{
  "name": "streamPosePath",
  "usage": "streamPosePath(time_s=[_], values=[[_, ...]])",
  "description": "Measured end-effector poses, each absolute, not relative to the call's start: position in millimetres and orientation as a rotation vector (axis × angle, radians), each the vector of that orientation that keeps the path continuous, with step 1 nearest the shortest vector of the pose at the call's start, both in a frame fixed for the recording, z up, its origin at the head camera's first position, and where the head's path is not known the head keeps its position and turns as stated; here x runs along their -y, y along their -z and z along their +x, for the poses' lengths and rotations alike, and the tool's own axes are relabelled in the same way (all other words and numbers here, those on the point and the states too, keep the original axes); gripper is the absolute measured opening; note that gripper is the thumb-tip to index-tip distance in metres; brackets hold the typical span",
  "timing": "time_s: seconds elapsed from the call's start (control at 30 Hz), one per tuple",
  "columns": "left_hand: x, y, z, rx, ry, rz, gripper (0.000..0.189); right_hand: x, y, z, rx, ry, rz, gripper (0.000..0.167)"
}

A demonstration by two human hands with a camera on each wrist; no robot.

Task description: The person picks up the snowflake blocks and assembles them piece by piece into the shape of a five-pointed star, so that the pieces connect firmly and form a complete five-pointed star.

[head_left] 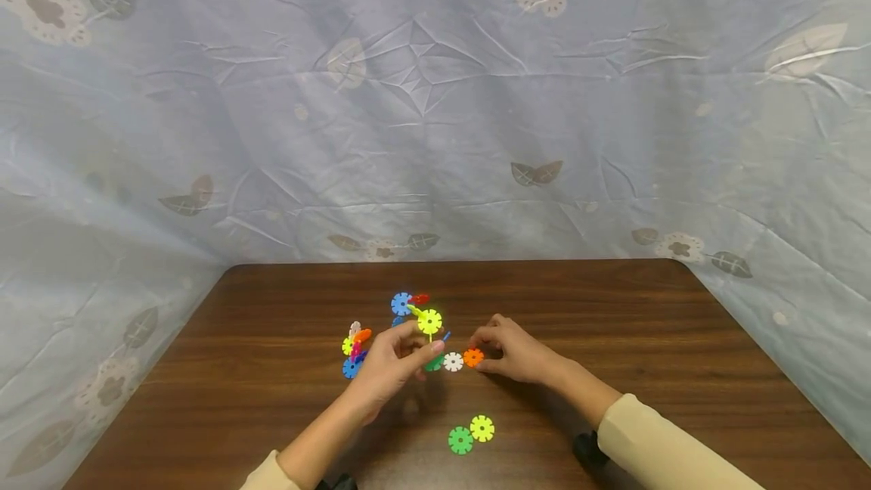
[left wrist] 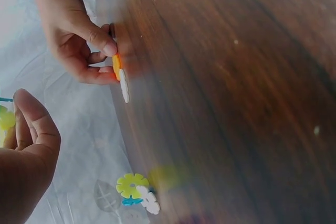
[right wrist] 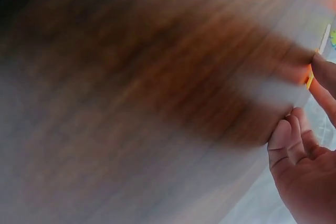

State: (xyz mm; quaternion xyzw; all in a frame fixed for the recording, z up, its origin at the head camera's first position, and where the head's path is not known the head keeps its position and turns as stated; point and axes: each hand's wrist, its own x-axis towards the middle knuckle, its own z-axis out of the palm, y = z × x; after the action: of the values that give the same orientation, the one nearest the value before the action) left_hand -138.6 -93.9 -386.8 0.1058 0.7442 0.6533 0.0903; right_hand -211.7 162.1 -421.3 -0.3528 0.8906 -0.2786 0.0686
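My left hand (head_left: 391, 361) pinches a joined piece of notched plastic discs between thumb and fingers, with a yellow disc (head_left: 429, 321) facing up above the thumb. A light blue disc (head_left: 401, 304) and a red disc (head_left: 420, 299) show just beyond it. My right hand (head_left: 513, 352) holds the edge of an orange disc (head_left: 473, 357) between thumb and fingertip, low at the tabletop. Beside the orange disc lies a white disc (head_left: 453, 361); in the left wrist view these two overlap edge to edge. A dark green disc (head_left: 433, 364) is partly hidden by the left thumb.
Left of the left hand stands a cluster of joined discs, with a yellow one (head_left: 348, 345) and a blue one (head_left: 351, 367). Nearer the front lie a green disc (head_left: 460, 440) and a yellow-green disc (head_left: 481, 428). A patterned curtain (head_left: 435, 134) hangs behind the brown wooden table (head_left: 612, 308).
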Motion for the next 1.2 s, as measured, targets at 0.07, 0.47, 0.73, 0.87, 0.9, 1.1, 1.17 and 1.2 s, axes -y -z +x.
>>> streamPosePath(time_s=[0.07, 0.47, 0.73, 0.87, 0.9, 1.1, 1.17, 1.2], values=[[93.8, 387.3, -138.9, -2.201, -1.949, 0.322, 0.027, -162.0, 422.0, -211.0, -2.698, 0.834, -1.067, 0.023], [93.9, 389.6, -139.4, -2.183, -2.018, 0.297, 0.045, -168.5, 414.2, -204.1, -2.723, 1.016, -1.032, 0.023], [95.9, 388.8, -139.3, -2.042, -2.051, 0.268, 0.083, -165.8, 389.2, -192.2, -2.693, 1.31, -1.042, 0.024], [95.5, 389.2, -140.0, -1.977, -2.056, 0.29, 0.08, -161.8, 378.4, -186.0, -2.626, 1.464, -1.075, 0.026], [95.3, 389.3, -140.2, -1.969, -2.057, 0.294, 0.081, -160.6, 376.4, -184.6, -2.609, 1.49, -1.086, 0.027], [94.2, 389.1, -141.2, -1.954, -2.049, 0.302, 0.084, -155.1, 370.3, -178.9, -2.547, 1.571, -1.158, 0.027], [94.1, 388.7, -141.3, -1.955, -2.043, 0.303, 0.082, -154.7, 370.2, -178.0, -2.547, 1.577, -1.168, 0.027], [94.0, 388.4, -141.3, -1.957, -2.04, 0.304, 0.081, -154.8, 370.5, -177.6, -2.546, 1.577, -1.171, 0.027]])
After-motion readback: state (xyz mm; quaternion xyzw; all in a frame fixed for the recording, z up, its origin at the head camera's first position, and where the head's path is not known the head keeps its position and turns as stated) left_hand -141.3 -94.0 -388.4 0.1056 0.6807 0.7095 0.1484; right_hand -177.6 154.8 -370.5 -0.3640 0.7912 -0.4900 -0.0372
